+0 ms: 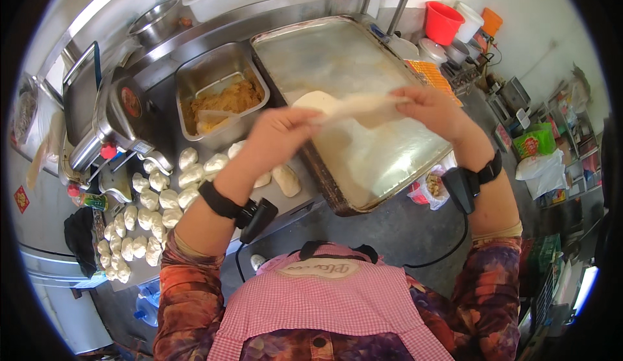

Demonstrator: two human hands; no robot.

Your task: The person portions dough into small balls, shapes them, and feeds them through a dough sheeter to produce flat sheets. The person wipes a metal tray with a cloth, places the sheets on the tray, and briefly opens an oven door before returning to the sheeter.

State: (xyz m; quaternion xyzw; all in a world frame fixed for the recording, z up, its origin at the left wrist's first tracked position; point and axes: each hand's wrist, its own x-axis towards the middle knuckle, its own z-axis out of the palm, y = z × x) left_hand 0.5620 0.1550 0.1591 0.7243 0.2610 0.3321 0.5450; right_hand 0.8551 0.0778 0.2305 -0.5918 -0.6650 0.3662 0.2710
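Between my two hands a thin, pale sheet of dough [366, 106] is stretched sideways, blurred by motion. My left hand [280, 132] pinches its left end, and my right hand [433, 111] grips the right end. Both hands are over a large metal baking tray [389, 163] with a browned rim. Beside my left fingers shows a rounded, flat piece of dough [316, 100]; whether it lies on the tray or belongs to the stretched sheet I cannot tell. Several dough pieces [169, 199] sit on the steel table to the left, partly hidden behind my left forearm.
A steel pan [224, 122] with brown filling and a scoop stands left of the tray. Farther left is a metal machine [123, 117] with red knobs. A shelf [292, 7] runs along the back. Red bucket [443, 23] and pots stand at back right; a lined bin [429, 189] is below the tray.
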